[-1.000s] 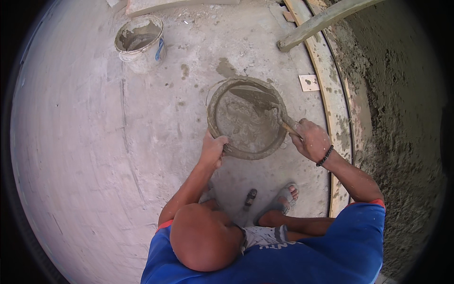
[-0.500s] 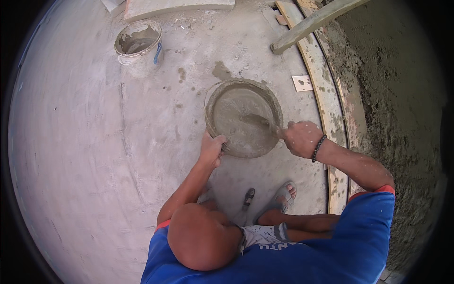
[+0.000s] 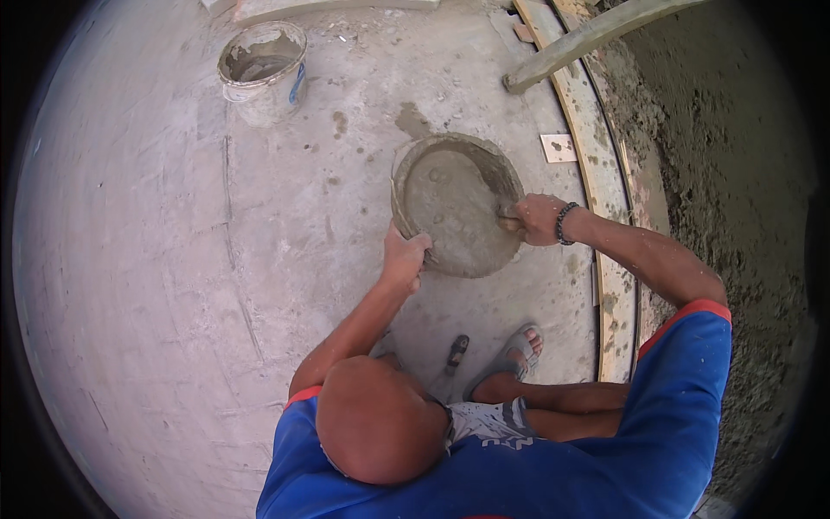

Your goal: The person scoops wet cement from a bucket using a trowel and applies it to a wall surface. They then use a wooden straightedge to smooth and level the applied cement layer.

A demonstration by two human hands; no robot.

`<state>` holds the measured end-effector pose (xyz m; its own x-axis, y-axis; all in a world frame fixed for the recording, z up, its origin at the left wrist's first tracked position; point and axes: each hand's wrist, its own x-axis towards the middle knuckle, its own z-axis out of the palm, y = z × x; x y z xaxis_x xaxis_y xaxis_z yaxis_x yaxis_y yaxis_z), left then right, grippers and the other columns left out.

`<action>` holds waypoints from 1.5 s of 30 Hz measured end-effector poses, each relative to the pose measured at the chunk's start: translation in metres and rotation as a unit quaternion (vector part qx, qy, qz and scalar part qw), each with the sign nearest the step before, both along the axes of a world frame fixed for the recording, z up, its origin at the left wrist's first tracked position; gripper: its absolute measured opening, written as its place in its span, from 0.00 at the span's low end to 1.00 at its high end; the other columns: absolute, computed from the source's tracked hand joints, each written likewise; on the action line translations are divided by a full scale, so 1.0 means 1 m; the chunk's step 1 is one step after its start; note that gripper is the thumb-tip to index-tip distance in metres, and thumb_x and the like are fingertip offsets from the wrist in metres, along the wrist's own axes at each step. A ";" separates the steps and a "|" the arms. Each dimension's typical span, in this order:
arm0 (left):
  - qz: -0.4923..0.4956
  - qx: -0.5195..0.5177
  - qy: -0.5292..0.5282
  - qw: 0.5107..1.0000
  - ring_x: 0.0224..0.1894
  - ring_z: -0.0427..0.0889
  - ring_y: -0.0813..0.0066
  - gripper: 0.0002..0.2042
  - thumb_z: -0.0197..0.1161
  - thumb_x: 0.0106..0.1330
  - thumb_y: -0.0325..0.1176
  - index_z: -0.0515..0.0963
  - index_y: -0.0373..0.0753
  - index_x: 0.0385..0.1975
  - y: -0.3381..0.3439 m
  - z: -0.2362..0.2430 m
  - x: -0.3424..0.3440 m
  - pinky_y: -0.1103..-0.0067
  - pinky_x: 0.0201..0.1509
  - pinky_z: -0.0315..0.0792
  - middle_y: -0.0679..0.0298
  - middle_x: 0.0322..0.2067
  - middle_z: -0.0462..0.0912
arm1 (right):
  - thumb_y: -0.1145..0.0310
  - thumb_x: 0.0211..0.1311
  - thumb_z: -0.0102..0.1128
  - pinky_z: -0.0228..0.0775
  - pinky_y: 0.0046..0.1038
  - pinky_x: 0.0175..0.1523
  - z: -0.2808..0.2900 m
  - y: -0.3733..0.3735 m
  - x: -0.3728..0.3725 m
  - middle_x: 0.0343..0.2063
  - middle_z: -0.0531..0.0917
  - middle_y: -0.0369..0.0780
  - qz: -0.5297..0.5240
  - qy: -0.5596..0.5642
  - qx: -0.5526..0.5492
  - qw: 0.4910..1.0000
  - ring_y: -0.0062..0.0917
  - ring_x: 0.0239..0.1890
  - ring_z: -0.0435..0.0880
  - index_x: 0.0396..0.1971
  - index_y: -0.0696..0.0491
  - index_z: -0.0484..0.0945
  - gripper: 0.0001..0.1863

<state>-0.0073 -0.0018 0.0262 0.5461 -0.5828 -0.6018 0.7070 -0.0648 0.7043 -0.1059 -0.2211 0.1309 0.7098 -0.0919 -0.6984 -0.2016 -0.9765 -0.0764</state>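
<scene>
A round tub [image 3: 499,166] coated in grey mortar is in front of me, tipped a little toward me. Wet mortar [image 3: 451,201] lies inside, pooled toward the near side. My left hand [image 3: 406,259] is closed on the near-left rim, thumb over the edge. At the right rim, my right hand [image 3: 538,219] is wrapped round the handle of a trowel [image 3: 508,220]; its blade is hidden in the mortar.
A mortar-smeared white bucket [image 3: 268,99] stands on the concrete floor at the far left. Wooden boards [image 3: 605,186] run along the right, beside a strip of wet concrete [image 3: 735,173]. A wooden beam [image 3: 596,43] slants across them. One sandal [image 3: 457,349] lies near my feet.
My right hand has pushed the trowel down, so its blade no longer shows in the mortar. The tub has tilted toward me, and its mortar has shifted to the near side.
</scene>
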 end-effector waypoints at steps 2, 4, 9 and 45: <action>0.016 -0.020 -0.007 1.000 0.24 0.78 0.74 0.29 0.56 0.52 0.19 0.64 0.35 0.59 0.001 -0.016 -0.005 0.80 0.16 0.71 0.58 0.38 0.78 | 0.67 0.54 0.60 0.76 0.41 0.41 -0.014 0.004 -0.014 0.28 0.83 0.51 -0.054 -0.018 0.087 0.995 0.43 0.35 0.84 0.40 0.55 0.79 0.14; 0.036 -0.030 0.013 0.999 0.23 0.77 0.75 0.29 0.56 0.52 0.19 0.64 0.35 0.58 -0.002 -0.020 -0.008 0.80 0.15 0.68 0.58 0.38 0.78 | 0.66 0.54 0.62 0.76 0.38 0.40 -0.037 0.010 -0.026 0.27 0.83 0.50 -0.129 -0.061 0.190 0.971 0.41 0.32 0.85 0.44 0.54 0.79 0.16; -0.026 0.008 0.004 1.000 0.27 0.80 0.75 0.28 0.56 0.52 0.19 0.64 0.36 0.58 0.008 -0.018 0.001 0.78 0.18 0.73 0.59 0.39 0.78 | 0.72 0.58 0.63 0.71 0.23 0.26 -0.052 0.020 -0.055 0.24 0.80 0.37 -0.420 -0.075 0.372 0.825 0.17 0.22 0.77 0.56 0.57 0.73 0.24; 0.111 -0.137 -0.044 0.983 0.54 0.73 0.66 0.38 0.50 0.50 0.17 0.54 0.38 0.67 -0.001 -0.034 -0.014 0.76 0.55 0.72 0.54 0.54 0.70 | 0.68 0.53 0.59 0.76 0.39 0.41 -0.012 -0.009 0.009 0.29 0.84 0.48 0.034 0.015 0.049 0.998 0.41 0.35 0.85 0.40 0.53 0.80 0.13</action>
<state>-0.0215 -0.0029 -0.0081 0.7216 -0.5763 -0.3836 0.6175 0.2851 0.7331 -0.0973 -0.2302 0.1194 0.6911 0.0263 -0.7223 -0.1379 -0.9762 -0.1674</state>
